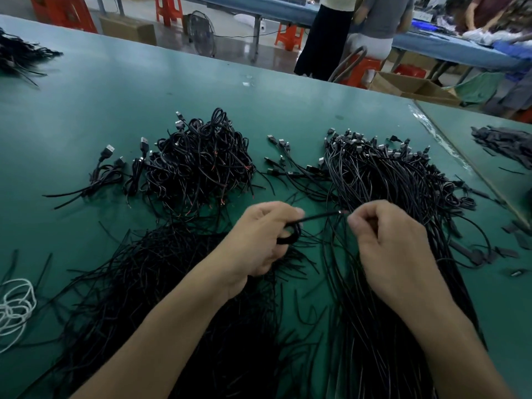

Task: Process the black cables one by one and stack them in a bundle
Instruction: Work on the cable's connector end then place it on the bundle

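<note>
Two hands: both in my view, raised a little over the table (pixel 86 110); they meet at one black cable (pixel 319 217).
Left hand (pixel 259 240): fingers curled round the cable's coiled part; a small loop shows below the thumb.
Right hand (pixel 394 246): thumb and forefinger pinch the cable's free tip, just right of the left thumb; the other fingers are curled in.
Black cable: a short straight run spans the gap between the hands, rising slightly toward the right; the tip shows a glint of bare wire; finer detail is too blurred for me.
Coiled heap (pixel 201 159): beyond the grip and to its left; looped cables with plugs and red-tipped ends, lying on the table.
Plug heap (pixel 388 174): beyond the grip and to its right; straighter cables with plugs at the far end; its long strands run back under the right forearm.
Loose heap (pixel 172 283): nearer to me than the grip, under the left forearm; cables splayed flat.
Small bundles (pixel 106 171): well left of the grip, just beside the coiled heap.
White cord (pixel 17 306): far left of the grip; loosely looped.
Scraps (pixel 506 145): dark pieces well right of the grip, past a seam in the table.
Background: people (pixel 380 21) at a blue bench (pixel 431 44); orange stools (pixel 289 36); a fan (pixel 203 31) on the floor; cardboard boxes (pixel 129 28).
</note>
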